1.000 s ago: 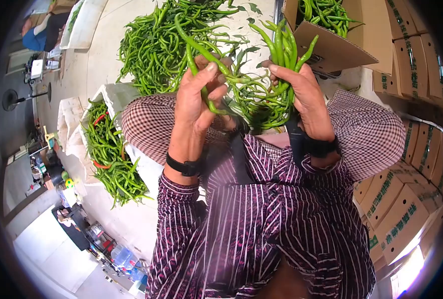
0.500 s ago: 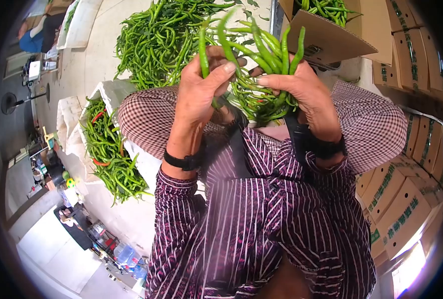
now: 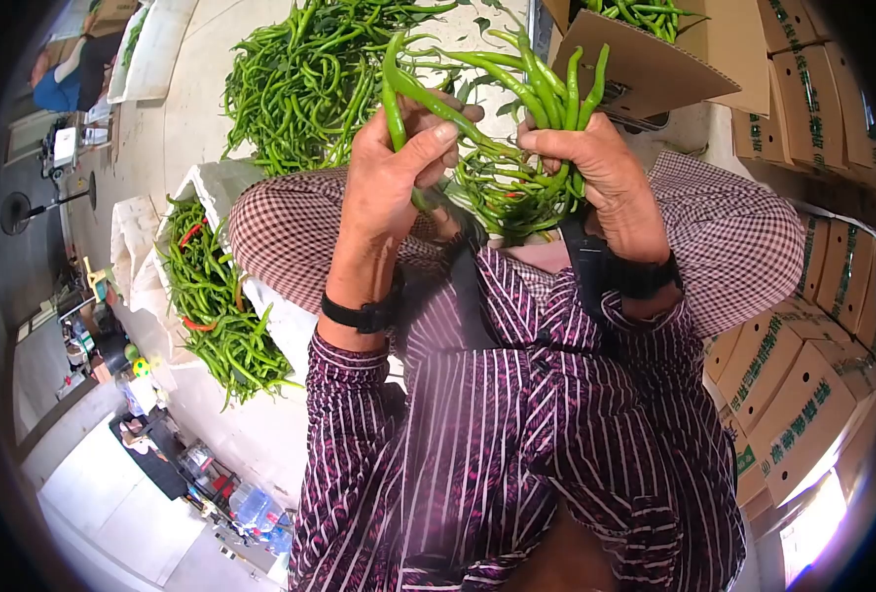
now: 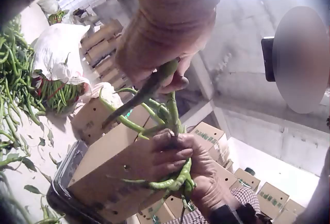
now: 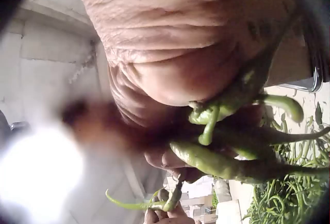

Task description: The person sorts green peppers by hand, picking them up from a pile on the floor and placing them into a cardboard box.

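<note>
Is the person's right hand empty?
No, the right hand has its fingers curled round a bunch of green peppers, with their ends poking out past the thumb.

Stacked cardboard boxes (image 3: 803,424) with green print, dark fan (image 3: 16,213), person in blue (image 3: 55,91)

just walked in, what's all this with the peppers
A seated person holds long green peppers in both hands: a few in the left hand, a bunch in the right hand. A large heap of peppers lies on the floor ahead. More are in an open carton beyond the right hand, and others, a few red, are in a white container at the left.
</note>
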### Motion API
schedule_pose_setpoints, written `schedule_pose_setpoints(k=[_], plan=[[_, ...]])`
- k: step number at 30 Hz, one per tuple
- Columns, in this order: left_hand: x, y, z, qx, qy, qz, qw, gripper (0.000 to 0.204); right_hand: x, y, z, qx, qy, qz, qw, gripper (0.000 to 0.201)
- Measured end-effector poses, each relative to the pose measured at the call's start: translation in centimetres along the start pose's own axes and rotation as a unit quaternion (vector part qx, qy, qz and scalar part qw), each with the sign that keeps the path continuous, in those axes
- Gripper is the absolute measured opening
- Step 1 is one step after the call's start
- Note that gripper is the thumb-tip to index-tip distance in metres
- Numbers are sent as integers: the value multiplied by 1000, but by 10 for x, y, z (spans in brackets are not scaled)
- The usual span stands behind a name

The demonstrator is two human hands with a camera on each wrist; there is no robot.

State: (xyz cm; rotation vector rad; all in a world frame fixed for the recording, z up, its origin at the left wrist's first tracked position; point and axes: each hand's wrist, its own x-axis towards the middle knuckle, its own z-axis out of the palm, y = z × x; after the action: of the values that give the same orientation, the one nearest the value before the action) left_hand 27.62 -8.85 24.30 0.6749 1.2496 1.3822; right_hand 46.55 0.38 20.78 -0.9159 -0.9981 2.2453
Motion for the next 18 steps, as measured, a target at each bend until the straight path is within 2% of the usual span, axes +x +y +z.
schedule_pose_setpoints(k=[4, 7, 9, 10, 12, 13, 15, 18], plan=[[-2, -4, 4, -26, 3, 28, 999, 27, 2, 2, -9, 37, 46, 8, 998, 18], [-1, -5, 4, 13, -34, 25, 999, 25, 2, 3, -12, 41, 45, 19, 998, 19], [0, -9, 6, 53, -27, 72, 996, 24, 2, 5, -15, 45, 52, 17, 998, 18], [1, -10, 5, 52, -28, 72, 996, 24, 2, 6, -16, 48, 56, 15, 997, 18], [1, -11, 3, 131, -47, 114, 984, 24, 3, 5, -19, 59, 64, 17, 996, 17], [0, -13, 5, 130, -48, 114, 984, 24, 3, 5, -20, 69, 70, 19, 995, 17], [-5, -12, 17, 234, 7, 186, 954, 23, 7, 9, -25, 86, 93, 24, 992, 17], [-12, -7, 21, 290, -27, 177, 940, 25, 1, 7, -15, 142, 127, 7, 982, 19]])
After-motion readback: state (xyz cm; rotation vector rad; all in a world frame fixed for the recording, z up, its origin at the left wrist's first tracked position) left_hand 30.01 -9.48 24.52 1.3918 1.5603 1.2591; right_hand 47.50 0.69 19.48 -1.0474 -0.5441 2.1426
